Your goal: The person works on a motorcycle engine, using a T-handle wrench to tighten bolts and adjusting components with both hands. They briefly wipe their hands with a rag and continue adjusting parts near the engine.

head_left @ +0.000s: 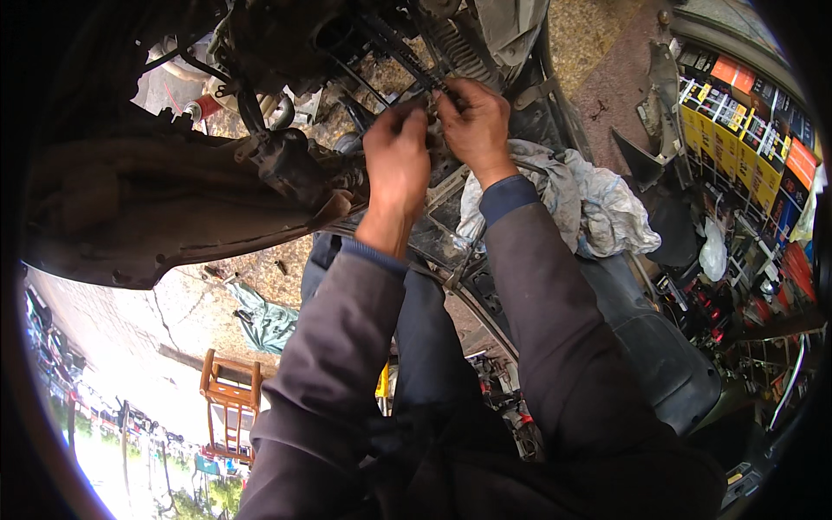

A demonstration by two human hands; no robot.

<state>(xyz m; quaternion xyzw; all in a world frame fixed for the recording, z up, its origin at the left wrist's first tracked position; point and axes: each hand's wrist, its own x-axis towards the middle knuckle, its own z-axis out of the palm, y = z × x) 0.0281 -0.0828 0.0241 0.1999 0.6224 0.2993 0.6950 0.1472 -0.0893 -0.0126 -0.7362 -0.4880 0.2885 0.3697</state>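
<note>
Both my hands are close together at the underside of a partly stripped vehicle, which looks like a scooter. My left hand (397, 160) is closed, its fingers curled and slightly blurred beside a thin dark rod (360, 81); what they hold is hidden. Just right of it, my right hand (478, 126) pinches at the lower end of a dark, ridged strip (394, 50), and I cannot make out the small part between the fingertips. A coil spring (459, 54) lies beyond the right hand. Below the right wrist, a crumpled grey-white cloth (568, 199) drapes over the frame.
A large dark fender (165, 199) stretches left of my hands. Stacked yellow and black boxes (737, 139) stand at the right, above jumbled tools (719, 303). A wooden stool (232, 403) and a green cloth (264, 319) are at lower left. A dark seat-like panel (650, 338) is beside my right arm.
</note>
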